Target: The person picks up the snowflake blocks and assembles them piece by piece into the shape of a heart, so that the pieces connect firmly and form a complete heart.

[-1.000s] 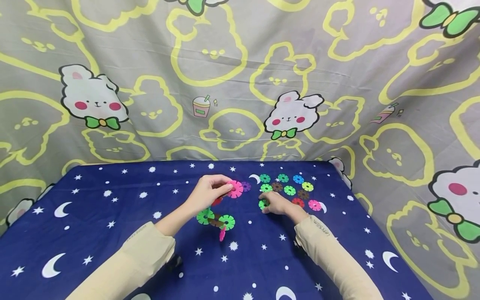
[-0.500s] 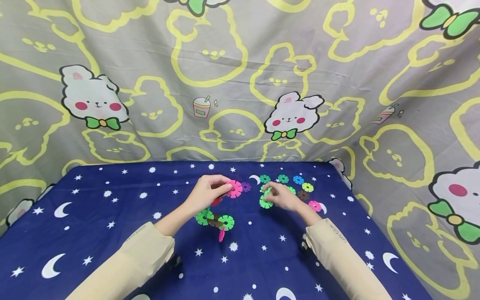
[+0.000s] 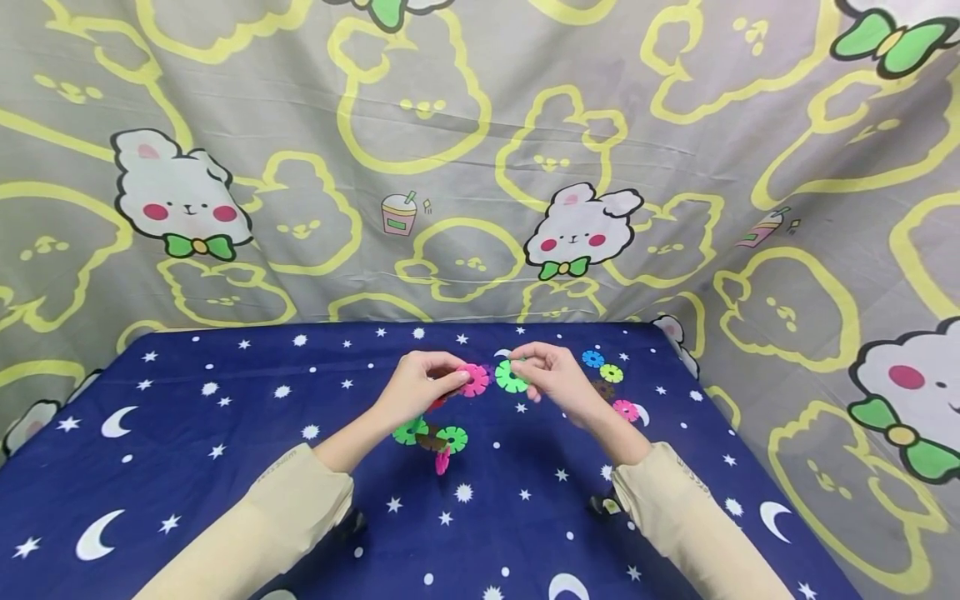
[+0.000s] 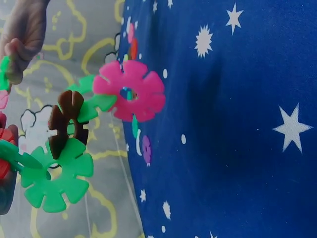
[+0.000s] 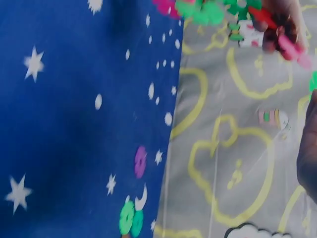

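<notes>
My left hand (image 3: 422, 387) pinches a pink notched plastic disc (image 3: 475, 381), the upper end of a chain of interlocking snowflake discs. Below that hand hang red, green and brown discs, with another pink disc (image 4: 151, 96) at the lower end. In the left wrist view, a brown disc (image 4: 58, 136) is slotted between green ones, including a large green disc (image 4: 74, 191). Between thumb and fingers, my right hand (image 3: 561, 382) holds a loose bright green disc (image 3: 510, 377). It is held up just right of the upper pink disc, a small gap between them.
Loose discs lie at the back right of the star-patterned blue cloth (image 3: 480, 533): blue (image 3: 593, 358), yellow (image 3: 612, 373), brown (image 3: 603, 389) and pink (image 3: 626, 410). A purple disc (image 5: 140, 161) lies behind the hands. A patterned grey curtain (image 3: 300, 167) rises behind the table.
My right hand has lifted the green disc off the cloth and brought it up and left, close to the upper pink disc. The left hand and its chain have stayed nearly still.
</notes>
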`<state>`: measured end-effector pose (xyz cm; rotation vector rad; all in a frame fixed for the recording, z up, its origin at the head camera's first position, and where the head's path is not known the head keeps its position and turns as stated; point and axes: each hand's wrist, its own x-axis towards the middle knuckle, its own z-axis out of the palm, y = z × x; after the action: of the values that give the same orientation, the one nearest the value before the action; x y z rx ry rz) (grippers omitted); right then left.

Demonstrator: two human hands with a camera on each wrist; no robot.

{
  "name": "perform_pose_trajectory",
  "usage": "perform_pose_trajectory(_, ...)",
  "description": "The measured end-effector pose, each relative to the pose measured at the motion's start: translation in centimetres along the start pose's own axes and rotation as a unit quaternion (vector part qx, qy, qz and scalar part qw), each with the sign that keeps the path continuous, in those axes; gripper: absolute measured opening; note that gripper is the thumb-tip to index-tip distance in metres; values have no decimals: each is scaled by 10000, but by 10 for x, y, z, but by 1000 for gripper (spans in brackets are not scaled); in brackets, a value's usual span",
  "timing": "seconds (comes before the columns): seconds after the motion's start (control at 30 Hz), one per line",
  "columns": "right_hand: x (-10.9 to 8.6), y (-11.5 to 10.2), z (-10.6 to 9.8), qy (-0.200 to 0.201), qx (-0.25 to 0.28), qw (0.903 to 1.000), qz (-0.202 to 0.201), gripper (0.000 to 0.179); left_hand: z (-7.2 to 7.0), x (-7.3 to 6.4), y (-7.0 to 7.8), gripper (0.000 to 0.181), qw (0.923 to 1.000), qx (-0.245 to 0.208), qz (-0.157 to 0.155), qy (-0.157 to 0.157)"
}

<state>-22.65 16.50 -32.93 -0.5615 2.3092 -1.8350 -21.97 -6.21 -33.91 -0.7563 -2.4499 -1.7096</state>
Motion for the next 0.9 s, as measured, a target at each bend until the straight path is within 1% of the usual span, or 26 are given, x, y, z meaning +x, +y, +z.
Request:
perform_pose_trajectory(0.1, -1, -5, 6, 29, 95, 9999, 113, 27, 1, 0, 2, 14, 9999, 127, 88, -38)
perform_pose_trajectory(0.2, -2, -8, 11, 41, 50, 9998, 185, 27, 3, -1, 3, 13, 9993, 288, 231, -99)
perform_pose_trajectory(0.33, -2, -8, 13, 42, 6, 9998, 180, 28, 4, 0, 2, 13, 9989, 365, 260, -132)
perform_pose_trajectory(0.47, -2, -6, 11, -139, 406, 9989, 187, 34, 2, -1, 5, 14, 9995, 284, 117, -71)
perform_pose_trajectory(0.53, -3, -4, 9, -282, 668, 9972, 187, 38, 0, -2, 9, 14, 9998, 201, 53, -46)
perform_pose_trajectory(0.57, -3, -3, 9, -348, 813, 9959, 193, 39, -1, -3, 13, 14, 9998, 171, 49, -46)
perform_pose_trajectory(0.7, -4, -1, 8, -462, 1053, 9933, 140, 42, -3, -6, 20, 14, 10000, 18, -16, -93)
perform_pose_trajectory(0.77, -5, 0, 9, -470, 1134, 9923, 142, 42, -3, -6, 19, 15, 9999, -19, -17, -104)
perform_pose_trajectory(0.9, -5, 1, 12, -455, 1233, 9912, 157, 43, -3, -5, 12, 15, 10000, 25, 28, -59)
